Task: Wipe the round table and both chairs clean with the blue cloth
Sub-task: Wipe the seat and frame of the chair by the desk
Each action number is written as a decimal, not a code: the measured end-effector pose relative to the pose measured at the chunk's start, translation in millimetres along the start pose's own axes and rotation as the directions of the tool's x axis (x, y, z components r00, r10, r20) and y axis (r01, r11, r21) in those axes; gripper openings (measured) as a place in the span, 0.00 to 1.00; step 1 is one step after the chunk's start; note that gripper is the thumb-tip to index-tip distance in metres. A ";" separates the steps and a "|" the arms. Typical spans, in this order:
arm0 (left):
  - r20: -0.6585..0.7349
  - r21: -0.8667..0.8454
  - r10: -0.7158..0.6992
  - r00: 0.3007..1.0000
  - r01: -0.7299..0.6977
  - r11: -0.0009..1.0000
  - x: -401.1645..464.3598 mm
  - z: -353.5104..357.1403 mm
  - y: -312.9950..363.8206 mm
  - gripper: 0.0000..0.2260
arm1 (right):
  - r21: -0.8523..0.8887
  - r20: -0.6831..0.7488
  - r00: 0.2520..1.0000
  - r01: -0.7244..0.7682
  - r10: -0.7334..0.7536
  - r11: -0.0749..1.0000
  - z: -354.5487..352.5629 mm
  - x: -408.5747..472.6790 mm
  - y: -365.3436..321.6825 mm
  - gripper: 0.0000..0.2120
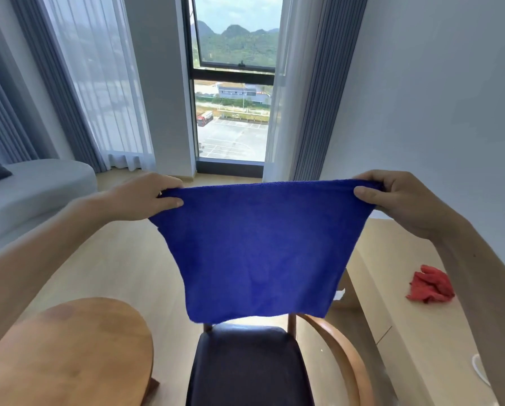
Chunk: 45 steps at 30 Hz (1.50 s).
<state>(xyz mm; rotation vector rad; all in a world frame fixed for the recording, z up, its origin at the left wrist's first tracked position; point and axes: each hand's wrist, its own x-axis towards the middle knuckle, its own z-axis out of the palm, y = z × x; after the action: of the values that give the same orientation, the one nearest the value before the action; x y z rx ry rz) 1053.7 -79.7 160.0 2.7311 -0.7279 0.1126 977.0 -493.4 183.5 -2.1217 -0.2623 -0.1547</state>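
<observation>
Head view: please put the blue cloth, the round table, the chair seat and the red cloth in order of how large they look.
1. blue cloth
2. round table, cut by the frame edge
3. chair seat, also cut off, so its place against the table is unsure
4. red cloth, clearly smallest

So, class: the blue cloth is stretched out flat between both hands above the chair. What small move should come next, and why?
Probably fold the blue cloth in half by bringing the left hand and right hand together. It hangs open in the air by its top corners, touching neither the round table nor the chair, and a spread sheet is awkward to wipe with.
</observation>
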 end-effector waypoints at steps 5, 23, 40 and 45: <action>-0.173 -0.055 -0.046 0.984 0.037 0.998 -4.5 -7.1 -13.6 0.04 | -0.124 -0.094 0.994 0.048 -0.060 0.991 -1.0 0.7 9.9 0.06; -0.128 -0.335 -0.116 0.985 0.067 0.940 -19.9 -33.9 -17.9 0.06 | -0.091 -0.011 1.000 0.028 -0.029 0.995 0.7 4.7 14.7 0.09; -0.066 -0.405 -0.104 0.992 0.068 0.912 -21.8 -29.5 -1.7 0.08 | -0.086 -0.121 0.993 -0.008 -0.003 0.996 6.1 1.6 15.2 0.10; -0.152 -0.237 -0.126 0.980 0.087 0.967 -15.1 -19.9 -6.2 0.09 | -0.392 -0.180 0.983 -0.037 -0.037 0.919 11.0 5.9 20.3 0.07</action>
<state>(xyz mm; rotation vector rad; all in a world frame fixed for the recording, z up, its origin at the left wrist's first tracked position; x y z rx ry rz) 1043.8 -61.1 174.8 2.4975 -0.5110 0.2154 987.7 -493.9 162.2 -2.4877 -0.1269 -0.4335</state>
